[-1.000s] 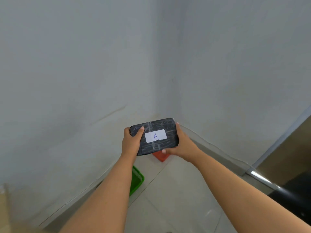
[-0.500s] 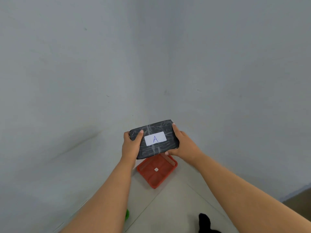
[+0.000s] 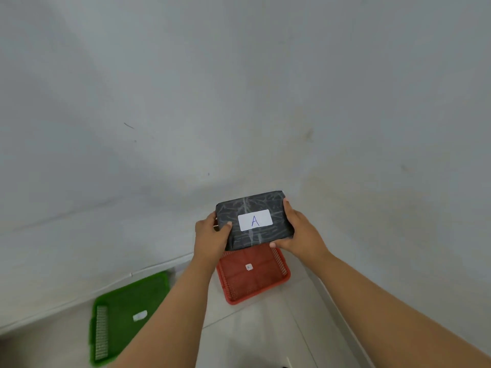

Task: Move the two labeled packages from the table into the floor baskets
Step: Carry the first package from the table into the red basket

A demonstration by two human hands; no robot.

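A black wrapped package (image 3: 276,208) with a white label marked "A" is held in the air between both hands. My left hand (image 3: 211,239) grips its left end and my right hand (image 3: 301,233) grips its right end. Directly below it on the floor lies a red mesh basket (image 3: 265,288) with a small white tag inside, in the corner of the room. A green mesh basket (image 3: 119,306) with a white tag lies on the floor to the left, along the wall. The second package is out of view.
Two pale grey walls meet in a corner behind the red basket. The floor is light tile with a seam running between the baskets. A small dark object shows at the bottom edge (image 3: 284,366).
The view has tilted down and swung left. The red basket now shows whole beneath the package, and the green basket has come into view at the lower left. Both hands keep hold.
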